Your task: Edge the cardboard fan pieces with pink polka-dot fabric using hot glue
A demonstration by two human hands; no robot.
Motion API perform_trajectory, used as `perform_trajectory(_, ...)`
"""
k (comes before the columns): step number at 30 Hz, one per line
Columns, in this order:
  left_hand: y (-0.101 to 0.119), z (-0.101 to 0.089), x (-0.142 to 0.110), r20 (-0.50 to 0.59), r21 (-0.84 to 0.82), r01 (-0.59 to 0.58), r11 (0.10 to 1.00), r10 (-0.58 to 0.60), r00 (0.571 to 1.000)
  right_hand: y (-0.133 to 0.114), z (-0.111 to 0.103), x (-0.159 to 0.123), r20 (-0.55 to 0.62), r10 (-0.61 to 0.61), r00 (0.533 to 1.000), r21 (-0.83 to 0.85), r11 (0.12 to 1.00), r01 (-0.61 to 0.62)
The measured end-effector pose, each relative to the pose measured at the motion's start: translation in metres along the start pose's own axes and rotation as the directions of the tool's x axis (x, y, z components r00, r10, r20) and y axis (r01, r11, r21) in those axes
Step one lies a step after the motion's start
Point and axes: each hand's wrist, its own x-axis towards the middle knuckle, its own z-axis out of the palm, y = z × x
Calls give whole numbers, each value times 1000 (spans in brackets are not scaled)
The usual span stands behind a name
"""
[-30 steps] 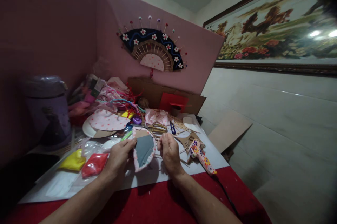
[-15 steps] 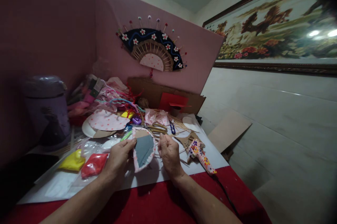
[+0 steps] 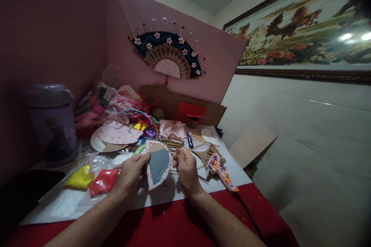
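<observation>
My left hand (image 3: 133,173) pinches the straight left edge of a half-round cardboard piece (image 3: 159,164), thumb on top. Pink polka-dot cloth is folded over its rim, and a grey-blue patch covers most of the side facing me. Just off the curved right edge, my right hand (image 3: 187,167) is closed with thumb and fingertips together; whatever they may hold is too small to make out. To the right lies a glue gun (image 3: 222,173) in a flower pattern, its cord running to the front. Scissors (image 3: 175,141) lie behind the piece.
Yellow (image 3: 79,177) and red clay packs (image 3: 103,182) lie left on the white sheet (image 3: 65,202). Behind them are a dotted cloth-covered piece (image 3: 118,133) and a purple canister (image 3: 52,123). Thin sticks and a blue cutter (image 3: 189,141) lie back right. A decorated fan (image 3: 168,53) hangs behind.
The fingers of my right hand have shifted slightly beside the curved edge. My left hand and the half-round piece have stayed in place.
</observation>
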Motion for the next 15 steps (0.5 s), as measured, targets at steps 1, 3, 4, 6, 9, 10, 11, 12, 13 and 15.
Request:
perform_trajectory(1, 0, 0, 0, -4, 2, 2, 1000, -2, 1000, 1, 0, 0, 5, -1, 1000, 15, 1000, 1)
perform_trajectory(3, 1, 1, -1, -11, 0, 0, 1000, 0, 1000, 4, 0, 1, 11, -3, 1000, 49, 999, 2)
perform_trajectory(4, 1, 1, -1, -12, 0, -2, 1000, 2, 1000, 4, 0, 1, 9, -4, 1000, 63, 998, 3)
perform_trajectory(6, 1, 0, -1, -9, 3, -4, 1000, 4, 1000, 5, 0, 1, 0, -7, 1000, 88, 996, 7)
perform_trajectory(9, 0, 0, 0, 1, 10, -4, 1000, 4, 1000, 6, 1, 1, -12, -5, 1000, 114, 993, 7)
perform_trajectory(10, 0, 0, 0, 0, 9, -4, 1000, 4, 1000, 6, 1, 1, -12, -1, 1000, 121, 993, 2)
perform_trajectory(11, 0, 0, -1, -3, 9, -5, 1000, 5, 1000, 6, 1, 1, -10, 5, 1000, 130, 992, -4)
perform_trajectory(12, 1, 0, -1, -7, 10, -7, 1000, 7, 1000, 6, 2, 2, -7, 12, 1000, 142, 990, -10)
perform_trajectory(13, 1, 1, -1, -11, 13, -8, 1000, 8, 1000, 5, 2, 2, -5, 18, 1000, 155, 988, -17)
perform_trajectory(15, 1, 1, -1, -12, 14, -5, 1000, 5, 1000, 5, 2, 2, -2, 27, 1000, 181, 983, -26)
